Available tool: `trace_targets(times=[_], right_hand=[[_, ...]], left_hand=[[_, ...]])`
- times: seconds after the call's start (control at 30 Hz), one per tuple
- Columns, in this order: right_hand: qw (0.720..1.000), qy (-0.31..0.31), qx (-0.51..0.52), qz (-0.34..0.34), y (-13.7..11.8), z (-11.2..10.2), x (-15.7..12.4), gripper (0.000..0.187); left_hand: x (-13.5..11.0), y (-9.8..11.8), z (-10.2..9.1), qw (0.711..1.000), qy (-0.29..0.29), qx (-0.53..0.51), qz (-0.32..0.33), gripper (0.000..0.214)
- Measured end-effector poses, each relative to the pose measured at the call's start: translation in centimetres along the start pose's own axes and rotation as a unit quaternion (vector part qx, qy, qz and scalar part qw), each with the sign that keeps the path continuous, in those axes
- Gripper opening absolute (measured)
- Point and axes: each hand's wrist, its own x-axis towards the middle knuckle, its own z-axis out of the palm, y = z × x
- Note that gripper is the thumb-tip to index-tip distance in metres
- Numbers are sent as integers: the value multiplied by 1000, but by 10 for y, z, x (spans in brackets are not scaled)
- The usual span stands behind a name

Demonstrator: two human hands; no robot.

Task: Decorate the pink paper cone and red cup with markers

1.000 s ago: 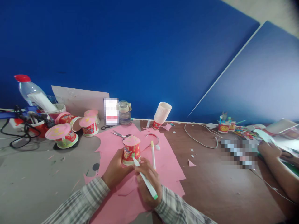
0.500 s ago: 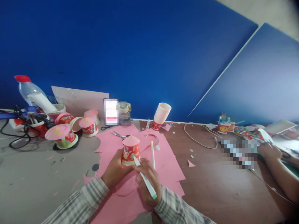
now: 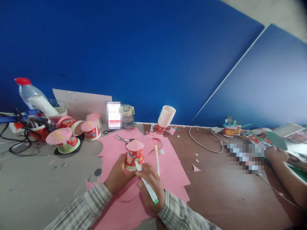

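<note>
An upside-down red patterned paper cup (image 3: 132, 157) with a pink paper cone (image 3: 135, 145) on top is gripped by my left hand (image 3: 117, 176) from its left side. My right hand (image 3: 152, 185) is closed around a white marker with a green end (image 3: 149, 188). The marker's tip touches or nearly touches the cup's front, by a green patch. Beneath both hands lie pink paper sheets (image 3: 171, 166). A second white marker with a yellow end (image 3: 156, 159) rests just right of the cup, and scissors (image 3: 122, 138) lie behind it.
Several pink-topped cups (image 3: 91, 131) stand at left, near a red-capped bottle (image 3: 31, 92). A glass jar (image 3: 128, 116) and a stack of paper cups (image 3: 165, 118) are at the back. A cable (image 3: 203, 145) and another person's hands (image 3: 275, 155) are at right.
My right hand and the marker have shifted slightly left across the cup's front. The other person's green sheet at right has turned or moved. My left hand stays around the cup.
</note>
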Motion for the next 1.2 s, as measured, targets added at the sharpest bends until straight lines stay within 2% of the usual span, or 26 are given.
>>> trace_targets(times=[0.3, 0.5, 0.6, 0.73, 1.1, 1.2], right_hand=[[1000, -9, 4, 4, 0, 0, -1, 28], [998, 61, 20, -11, -4, -3, 4, 24], [997, 79, 21, 14, -4, -6, 5, 27], [996, 74, 18, 37, -2, -7, 3, 33], [997, 64, 24, 47, -2, -7, 3, 32], [998, 60, 16, 19, -2, -7, 4, 31]], left_hand=[[0, 2, -1, 1000, 0, 0, -4, 42], [1, 0, -4, 999, -17, -40, -16, 48], [1, -1, -5, 999, -14, -40, -22, 50], [1, 1, -5, 999, -10, -41, -26, 51], [1, 5, -7, 997, -17, -64, -28, 47], [2, 4, -7, 998, -17, -62, -25, 47]])
